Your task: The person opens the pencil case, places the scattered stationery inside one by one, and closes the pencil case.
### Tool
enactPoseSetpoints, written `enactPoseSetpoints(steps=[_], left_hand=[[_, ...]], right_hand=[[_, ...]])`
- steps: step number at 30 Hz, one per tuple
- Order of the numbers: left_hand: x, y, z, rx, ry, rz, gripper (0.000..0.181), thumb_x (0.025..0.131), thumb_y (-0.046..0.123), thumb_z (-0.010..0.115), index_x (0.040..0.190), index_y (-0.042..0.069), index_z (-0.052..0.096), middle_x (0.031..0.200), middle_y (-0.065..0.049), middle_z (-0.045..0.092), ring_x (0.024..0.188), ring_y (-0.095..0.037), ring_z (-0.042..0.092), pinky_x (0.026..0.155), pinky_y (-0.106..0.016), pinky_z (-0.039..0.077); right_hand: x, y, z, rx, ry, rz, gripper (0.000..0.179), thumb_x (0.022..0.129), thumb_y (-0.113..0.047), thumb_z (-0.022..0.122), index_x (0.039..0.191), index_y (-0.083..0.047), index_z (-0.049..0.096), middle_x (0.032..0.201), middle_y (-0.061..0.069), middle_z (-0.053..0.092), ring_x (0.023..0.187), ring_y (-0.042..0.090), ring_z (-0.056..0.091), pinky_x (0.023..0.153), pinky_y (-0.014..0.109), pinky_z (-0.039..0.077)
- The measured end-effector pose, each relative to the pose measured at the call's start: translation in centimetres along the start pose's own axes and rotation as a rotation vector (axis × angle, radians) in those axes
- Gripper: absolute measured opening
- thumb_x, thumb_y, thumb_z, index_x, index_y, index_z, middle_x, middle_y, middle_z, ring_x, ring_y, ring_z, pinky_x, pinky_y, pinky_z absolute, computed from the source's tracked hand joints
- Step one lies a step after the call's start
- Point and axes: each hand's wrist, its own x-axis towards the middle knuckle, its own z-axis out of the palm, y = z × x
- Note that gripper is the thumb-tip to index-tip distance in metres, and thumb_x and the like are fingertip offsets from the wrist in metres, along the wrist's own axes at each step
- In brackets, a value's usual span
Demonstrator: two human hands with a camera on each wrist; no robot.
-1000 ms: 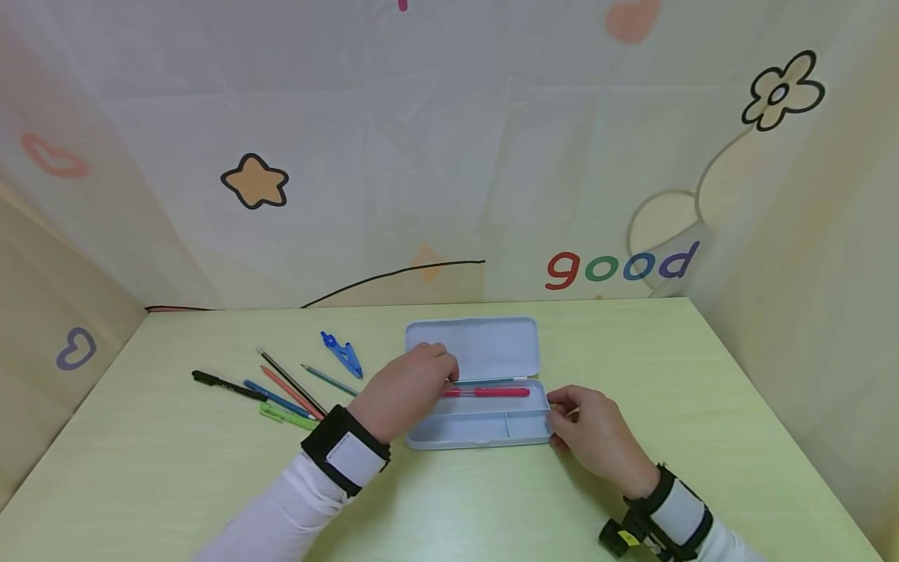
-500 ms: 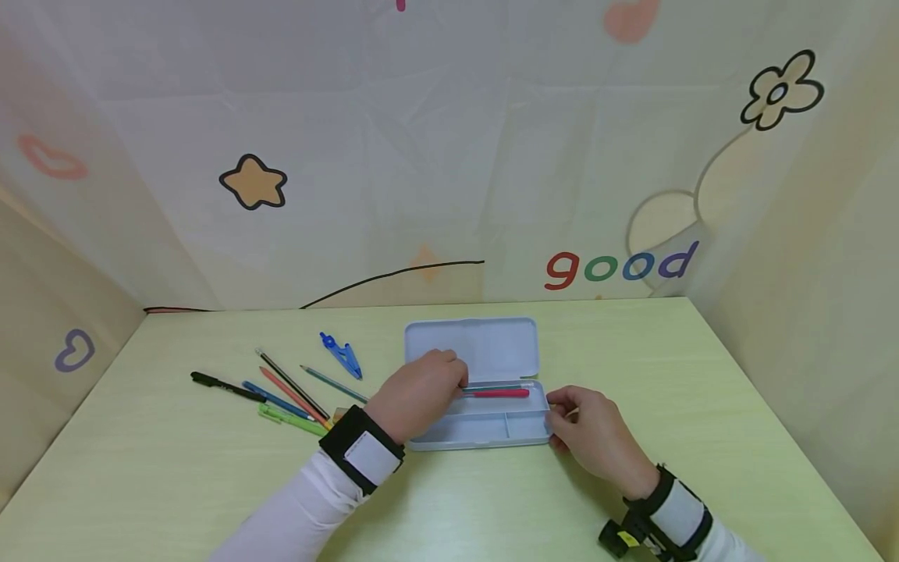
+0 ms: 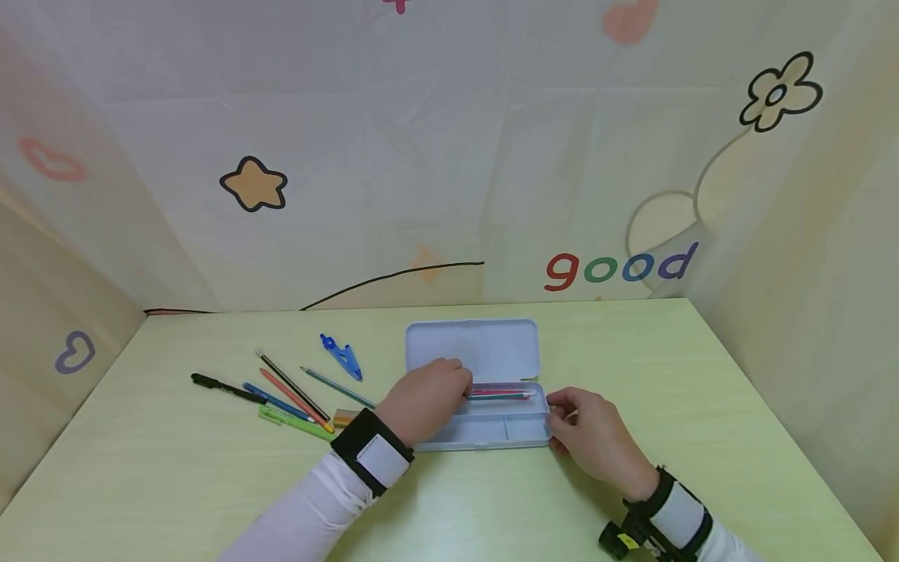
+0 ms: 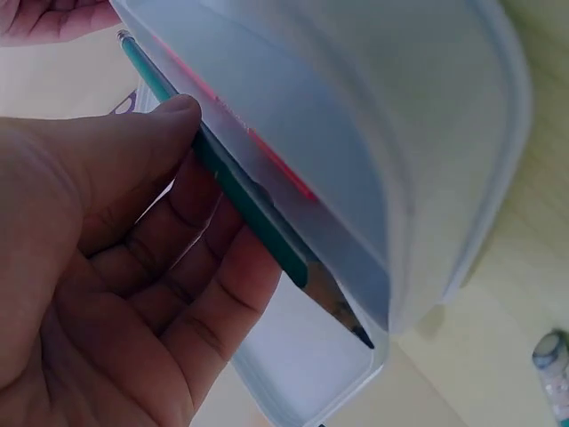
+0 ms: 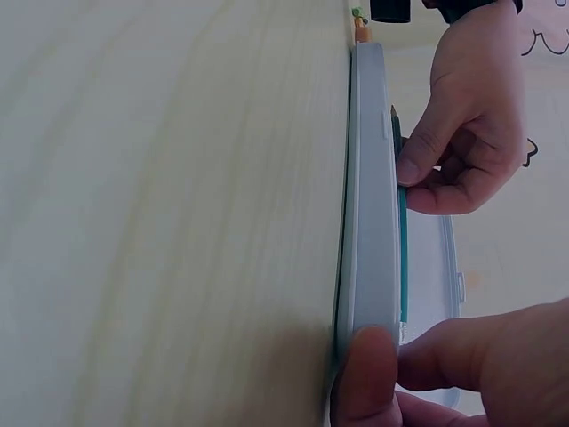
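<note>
A pale blue pencil case lies with its lid swung back. My left hand pinches a green pencil between thumb and fingers, low over the long compartment. The pencil's sharpened tip points left and its eraser end right, in the head view. Behind it, a red pen lies inside the case, partly covered by the hand in the head view. At the case's right end, my right hand grips the wall with thumb and fingers.
Left of the case lie a black pen, a blue pen, a light green pen and several pencils, one of them teal. A blue compass sits behind them. A brownish block shows beside the left wrist.
My left hand has moved right and a little toward me, bringing the green pencil from behind the red pen to its front side. The right hand keeps its place on the case.
</note>
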Motion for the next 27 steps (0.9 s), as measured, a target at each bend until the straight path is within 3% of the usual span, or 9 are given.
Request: enactPoseSetpoints(steps=[9,27], left_hand=[[0.3,0.5,0.4,0.045,-0.046,-0.028,0.004,0.097,0.012,0.080,0.098,0.009,0.078,0.090,0.000,0.072,0.078,-0.013,0.061,0.076,-0.025,0.058],[0.8,1.0,1.1,0.141,-0.019,-0.023,0.004,0.098,0.011,0.078,0.102,0.009,0.078,0.090,-0.001,0.072,0.079,-0.015,0.063,0.073,-0.027,0.058]], right_hand=[[0.0,0.0,0.0,-0.004,0.003,0.016,0.028,0.101,-0.001,0.064,0.127,0.006,0.066,0.091,0.010,0.062,0.069,0.019,0.063,0.060,0.027,0.055],[-0.1,0.0,0.0,0.003,0.000,0.032,0.029,0.101,-0.001,0.066,0.129,0.006,0.065,0.094,0.011,0.061,0.070,0.020,0.062,0.061,0.027,0.056]])
